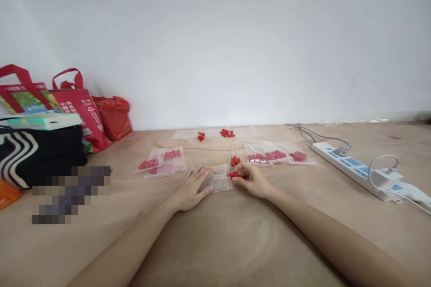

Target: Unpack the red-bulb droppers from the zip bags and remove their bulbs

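Note:
A clear zip bag point(219, 179) lies flat on the table, its mouth toward the right. My left hand point(192, 188) rests on the bag's left part, fingers spread and palm down. At the bag's mouth, my right hand point(251, 180) pinches a small red cap point(233, 175), whose left end meets the bag's edge. Just beyond that hand, several red-tipped white sticks point(235, 160) lie loose. Filled bags of red-tipped sticks point(276, 154) lie to the right, and more filled bags point(164, 160) lie to the left of the hands.
Near the wall, loose red caps point(227, 133) and an empty-looking bag point(185, 134) lie on the table. A white power strip point(353, 168) with plugs and cables stands at right. Red shopping bags point(81, 112) and a black striped bag point(43, 152) crowd the left side.

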Demonstrator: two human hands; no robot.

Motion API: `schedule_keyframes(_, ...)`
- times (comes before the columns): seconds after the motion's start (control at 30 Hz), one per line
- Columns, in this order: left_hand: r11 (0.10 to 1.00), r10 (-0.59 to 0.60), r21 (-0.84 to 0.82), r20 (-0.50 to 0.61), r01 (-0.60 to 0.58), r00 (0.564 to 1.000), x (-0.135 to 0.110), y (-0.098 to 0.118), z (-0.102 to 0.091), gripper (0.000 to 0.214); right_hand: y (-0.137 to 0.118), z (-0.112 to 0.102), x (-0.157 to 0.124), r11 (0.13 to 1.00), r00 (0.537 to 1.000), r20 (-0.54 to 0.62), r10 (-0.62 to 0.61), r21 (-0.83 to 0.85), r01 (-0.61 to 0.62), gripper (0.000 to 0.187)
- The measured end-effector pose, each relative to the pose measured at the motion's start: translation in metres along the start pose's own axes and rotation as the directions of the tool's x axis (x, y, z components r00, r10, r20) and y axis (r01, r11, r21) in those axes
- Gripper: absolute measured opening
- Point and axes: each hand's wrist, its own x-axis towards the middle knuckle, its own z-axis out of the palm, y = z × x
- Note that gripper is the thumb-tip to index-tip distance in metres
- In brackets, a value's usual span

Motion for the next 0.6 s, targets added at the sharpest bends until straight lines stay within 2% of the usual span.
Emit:
schedule_keyframes(0.13,0.998,-0.030,0.048,-0.005,0.031,1.000,-0.002,-0.001,0.000,0.052,-0.002,-0.041,-0.012,0.996,0.988,-0.148,0.033,0.091,-0.020,0.026)
schedule_keyframes(0.23,0.996,-0.028,0.083,-0.094,0.036,0.995,0.000,0.004,-0.001,0.050,-0.004,-0.070,-0.013,0.999,0.949,-0.315,0.031,0.052,-0.015,0.030)
schedule_keyframes(0.3,0.996,0.023,0.088,-0.171,-0.008,0.985,0.003,0.011,-0.001,0.051,-0.002,-0.080,-0.008,0.999,0.905,-0.424,-0.028,-0.053,0.006,0.029)
schedule_keyframes(0.37,0.995,0.083,0.073,-0.164,-0.072,0.983,0.007,0.019,0.000,0.051,0.001,-0.079,0.000,0.963,0.874,-0.464,-0.141,-0.267,0.014,0.023)
schedule_keyframes(0.43,0.993,0.114,0.043,-0.071,-0.111,0.991,0.010,0.025,0.002,0.048,0.006,-0.071,0.010,0.833,0.892,-0.380,-0.246,-0.554,-0.006,0.013)
schedule_keyframes(0.5,0.996,0.092,0.017,-0.006,-0.092,0.996,0.011,0.027,0.004,0.047,0.012,-0.060,0.018,0.634,0.934,-0.228,-0.275,-0.773,-0.003,0.012)
schedule_keyframes(0.53,0.998,0.061,0.008,-0.018,-0.061,0.998,0.011,0.026,0.004,0.047,0.014,-0.054,0.022,0.572,0.947,-0.175,-0.270,-0.820,0.011,0.014)
schedule_keyframes(0.6,1.000,-0.023,-0.011,-0.128,0.021,0.992,0.012,0.020,0.004,0.046,0.017,-0.045,0.027,0.505,0.960,-0.109,-0.256,-0.862,0.037,0.016)
